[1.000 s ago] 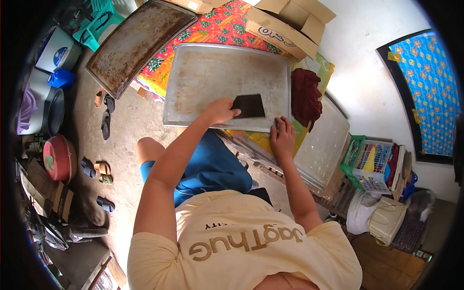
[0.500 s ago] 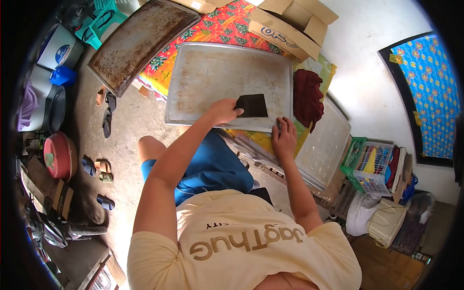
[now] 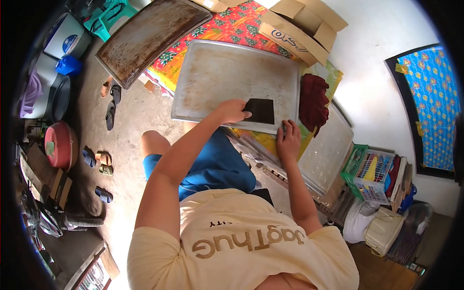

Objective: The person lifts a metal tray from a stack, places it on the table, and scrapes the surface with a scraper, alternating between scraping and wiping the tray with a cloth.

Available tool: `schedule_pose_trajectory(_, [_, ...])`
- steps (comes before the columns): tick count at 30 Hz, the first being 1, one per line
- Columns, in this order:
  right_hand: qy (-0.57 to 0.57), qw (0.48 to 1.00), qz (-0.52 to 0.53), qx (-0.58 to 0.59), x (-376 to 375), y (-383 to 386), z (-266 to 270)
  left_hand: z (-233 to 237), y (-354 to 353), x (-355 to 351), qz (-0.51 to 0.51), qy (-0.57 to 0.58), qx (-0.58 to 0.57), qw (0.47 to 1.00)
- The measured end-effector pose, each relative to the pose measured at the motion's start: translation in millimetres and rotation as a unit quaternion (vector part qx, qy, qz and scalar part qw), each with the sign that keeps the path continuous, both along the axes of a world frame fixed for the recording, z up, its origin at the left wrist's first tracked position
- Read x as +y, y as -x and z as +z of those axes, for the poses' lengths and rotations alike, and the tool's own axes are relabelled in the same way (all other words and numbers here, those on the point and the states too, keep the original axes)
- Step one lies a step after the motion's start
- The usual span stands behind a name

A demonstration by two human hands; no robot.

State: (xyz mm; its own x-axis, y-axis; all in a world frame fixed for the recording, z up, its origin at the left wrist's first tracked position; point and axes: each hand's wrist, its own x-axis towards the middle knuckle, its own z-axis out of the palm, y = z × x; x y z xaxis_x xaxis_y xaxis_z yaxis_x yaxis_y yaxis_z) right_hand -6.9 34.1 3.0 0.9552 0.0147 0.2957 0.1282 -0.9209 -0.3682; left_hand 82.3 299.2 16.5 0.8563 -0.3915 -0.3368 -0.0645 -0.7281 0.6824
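Observation:
My left hand (image 3: 233, 111) pinches a black rectangular sheet (image 3: 261, 111), which looks like sandpaper, between thumb and fingers. The sheet lies flat on the inner face of a large metal baking tray (image 3: 227, 72), near its front right part. Brownish stains mark the tray's surface. At the tray's near right corner, my right hand (image 3: 288, 137) has its fingers bent over the rim. A crumpled dark red cloth (image 3: 314, 102) lies just beyond the tray's right edge.
A rusty brown tray (image 3: 150, 38) leans at the upper left. An open cardboard box (image 3: 295, 41) stands behind the work tray on a red patterned cover (image 3: 232, 26). Another metal tray (image 3: 326, 150) lies at the right, near plastic baskets (image 3: 372, 169). Slippers (image 3: 103, 158) are on the floor.
The view has turned slightly. My left hand has slid the black sheet a little nearer to the tray's front rim. My right hand stays at the corner.

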Motion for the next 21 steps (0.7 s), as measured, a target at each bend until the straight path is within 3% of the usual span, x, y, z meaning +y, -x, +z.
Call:
schedule_pose_trajectory(3, [0.012, 1.0, 0.002, 0.007, -3, -1, -5, 11, 4, 0, 0.06, 0.048, 0.043, 0.996])
schedule_pose_trajectory(6, [0.007, 1.0, 0.01, -0.002, -3, 0, -2, -9, 2, 2, 0.005, 0.006, -0.005, 1.0])
schedule_pose_trajectory(9, [0.02, 1.0, 0.008, -0.003, -4, 0, -4, -15, 5, 15, 0.054, 0.075, -0.016, 0.996])
schedule_pose_trajectory(12, [0.012, 1.0, 0.004, -0.012, -1, 0, -2, 0, 10, 46, -0.002, 0.044, -0.002, 0.999])
schedule_pose_trajectory(16, [0.007, 1.0, 0.002, -0.01, -1, -1, -5, 21, 18, 84, 0.071, -0.005, 0.019, 0.997])
schedule_pose_trajectory(17, [0.005, 1.0, 0.001, -0.007, -1, 0, -3, 6, 19, 96, 0.079, 0.045, -0.003, 0.996])
schedule_pose_trajectory(21, [0.015, 1.0, 0.002, -0.009, -1, 0, -3, 0, 27, 116, 0.07, 0.071, -0.002, 0.995])
